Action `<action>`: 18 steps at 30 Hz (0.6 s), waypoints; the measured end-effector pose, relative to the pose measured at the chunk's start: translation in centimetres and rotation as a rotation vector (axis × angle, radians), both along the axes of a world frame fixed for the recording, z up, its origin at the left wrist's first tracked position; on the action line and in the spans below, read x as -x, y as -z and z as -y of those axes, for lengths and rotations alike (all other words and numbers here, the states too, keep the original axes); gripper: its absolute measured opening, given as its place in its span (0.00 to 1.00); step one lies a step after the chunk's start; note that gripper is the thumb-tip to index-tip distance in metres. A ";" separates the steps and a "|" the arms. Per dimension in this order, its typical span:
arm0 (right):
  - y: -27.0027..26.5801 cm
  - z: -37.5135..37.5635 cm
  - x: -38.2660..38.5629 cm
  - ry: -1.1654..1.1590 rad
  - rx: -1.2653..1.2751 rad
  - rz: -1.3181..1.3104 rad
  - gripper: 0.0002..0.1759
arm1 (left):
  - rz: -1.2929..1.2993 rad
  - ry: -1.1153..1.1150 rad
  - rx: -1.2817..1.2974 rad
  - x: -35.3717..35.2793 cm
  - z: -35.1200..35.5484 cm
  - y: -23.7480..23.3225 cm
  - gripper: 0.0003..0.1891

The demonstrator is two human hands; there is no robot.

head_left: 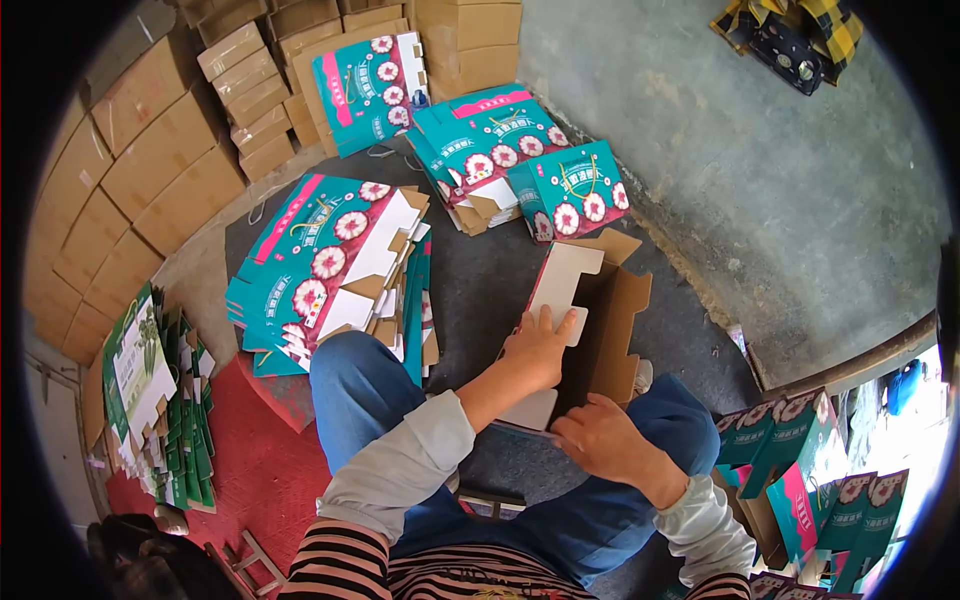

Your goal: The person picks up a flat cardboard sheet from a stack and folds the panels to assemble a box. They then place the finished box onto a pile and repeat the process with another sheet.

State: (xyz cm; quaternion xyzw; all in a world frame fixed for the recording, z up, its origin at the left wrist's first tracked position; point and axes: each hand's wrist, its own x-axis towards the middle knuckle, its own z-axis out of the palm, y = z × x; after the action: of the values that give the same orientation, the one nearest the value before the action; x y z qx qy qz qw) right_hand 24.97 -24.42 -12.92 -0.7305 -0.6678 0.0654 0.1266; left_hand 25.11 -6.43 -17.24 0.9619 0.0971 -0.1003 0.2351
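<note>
A cardboard gift box (608, 335) stands open between my knees, its brown inside and slotted flaps showing. My left hand (538, 352) is closed over the box's left side, with fingers on a white flap (558, 285). At the near edge, my right hand (608, 440) has its fingers bent and pinched on the cardboard, close to another white flap (530, 410). Part of that edge is hidden behind the fingers. Left of the box lies a stack of flat teal boxes (310, 265) with flower pictures and white and brown flaps.
Beyond are another teal stack (485, 140), a folded-up teal box (575, 190) and an upright teal panel (368, 85). Brown cartons (150, 150) line the left wall. Green flat boxes (150, 390) lie left; more teal boxes (790, 440) stand right. A concrete wall (740, 180) rises at right.
</note>
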 end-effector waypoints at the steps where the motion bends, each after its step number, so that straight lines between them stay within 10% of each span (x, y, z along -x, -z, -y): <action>1: -0.1 0.4 0.5 -0.044 -0.008 0.061 0.08 | 0.011 0.010 0.009 0.0 -0.1 0.0 0.47; 5: 0.8 1.0 4.8 -0.074 0.033 0.418 0.07 | 0.058 0.051 -0.205 0.4 0.5 0.6 0.42; 18: 2.4 -2.1 -2.0 0.424 0.158 0.225 0.21 | 0.471 -0.009 -0.108 3.0 -0.4 6.3 0.25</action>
State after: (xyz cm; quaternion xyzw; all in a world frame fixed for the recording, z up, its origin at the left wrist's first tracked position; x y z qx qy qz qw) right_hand 27.01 -22.31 -15.37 -0.8645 -0.5026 0.0076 0.0051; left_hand 22.08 -5.99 -23.56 0.9694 0.0488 0.1333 0.2002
